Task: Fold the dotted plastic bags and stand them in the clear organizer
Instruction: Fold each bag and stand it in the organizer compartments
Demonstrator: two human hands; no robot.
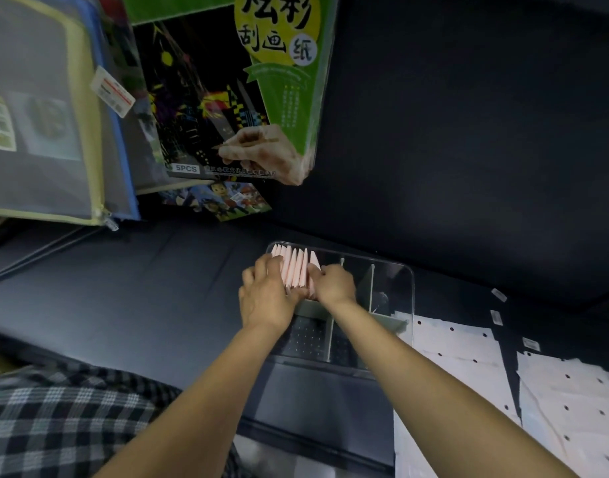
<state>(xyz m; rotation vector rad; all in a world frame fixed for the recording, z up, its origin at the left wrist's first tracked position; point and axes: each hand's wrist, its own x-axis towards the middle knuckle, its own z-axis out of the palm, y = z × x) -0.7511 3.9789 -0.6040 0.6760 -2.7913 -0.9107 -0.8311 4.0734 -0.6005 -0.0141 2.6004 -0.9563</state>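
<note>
Dark table (pixel 158 288), seen from above, carrying all items. Two flat white dotted bags (pixel 468 350) lie unfolded at the right, overlapping the corner of the clear organizer (pixel 392 270), which stands at centre with upright dividers. In its far left compartment stands a row of folded pink bags (pixel 296 270), about eight, packed edge-up side by side. Both bare forearms reach forward from the lower edge. The left hand (pixel 267 298) flanks the row on its left, fingers curled over the outermost folded bags; the right hand (pixel 334 282) flanks it on the right, fingers bent against the other end, so the two grips press the row together between them. At upper left, one green scratch-paper pack (pixel 248 81) and two mesh zip pouches (pixel 44 115) lean on the edge; a checked garment (pixel 55 415) fills the lower left.
</note>
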